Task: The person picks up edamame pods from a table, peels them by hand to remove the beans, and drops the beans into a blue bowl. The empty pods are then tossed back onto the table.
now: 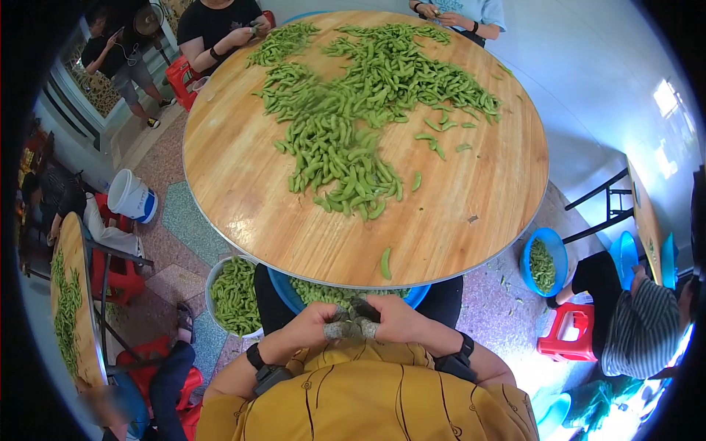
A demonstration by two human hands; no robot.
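My left hand point(315, 325) and my right hand point(397, 319) meet in front of my chest, above a blue basin point(281, 288). Both are closed, fingertips pressed together, with greyish-green coverings on several fingers. Whatever they pinch is hidden by the fingers. Loose green beans point(331, 294) fill the basin, which sits partly under the table's near edge. One green soybean pod point(386, 263) lies on the round wooden table point(456, 242) just beyond my hands. Farther back on it spreads a big heap of green soybean pods point(346, 147).
A pale bucket of pods point(235, 298) stands left of my legs. Two people with busy hands point(246, 35) sit across the table. Right are a blue basin of pods point(543, 264) and a red stool point(568, 331); left, a white bucket point(132, 195) and another pod-covered table point(87, 294).
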